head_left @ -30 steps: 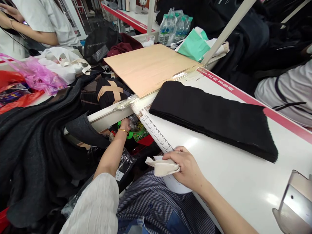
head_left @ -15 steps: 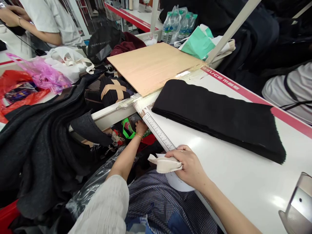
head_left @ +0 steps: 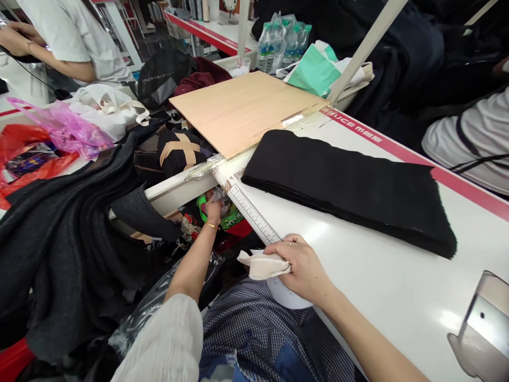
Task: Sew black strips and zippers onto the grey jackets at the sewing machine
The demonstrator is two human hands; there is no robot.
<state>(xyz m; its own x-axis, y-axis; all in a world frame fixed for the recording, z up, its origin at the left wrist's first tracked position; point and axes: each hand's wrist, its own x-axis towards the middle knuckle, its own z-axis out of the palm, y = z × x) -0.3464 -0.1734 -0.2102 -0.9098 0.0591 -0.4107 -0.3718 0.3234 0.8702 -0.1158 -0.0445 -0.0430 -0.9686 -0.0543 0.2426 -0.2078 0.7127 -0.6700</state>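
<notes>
Below the table's left edge, my left hand [head_left: 213, 209] reaches into a green bag [head_left: 230, 215]. Its fingers are closed on crinkled clear plastic [head_left: 218, 195] at the bag's opening. My right hand [head_left: 300, 265] rests at the near edge of the white table [head_left: 382, 297], wrapped round a folded cream cloth [head_left: 264, 266]. A rounded white piece [head_left: 288, 294] hangs under that hand. Beside it, a printed ruler [head_left: 254, 213] runs along the table edge. Folded black fabric [head_left: 345, 185] lies on the table beyond my right hand.
A tan board [head_left: 246, 109] lies past the ruler. Dark fabric strips [head_left: 75, 212] drape at the left, near a pink bag [head_left: 75, 127] and a red bag [head_left: 24, 170]. A metal machine part [head_left: 483, 323] stands at lower right. A person [head_left: 71, 42] is at upper left.
My left hand has drawn back slightly to the left, and more crinkled clear plastic shows at it. My right hand keeps hold of the cream cloth. The view has shifted a little.
</notes>
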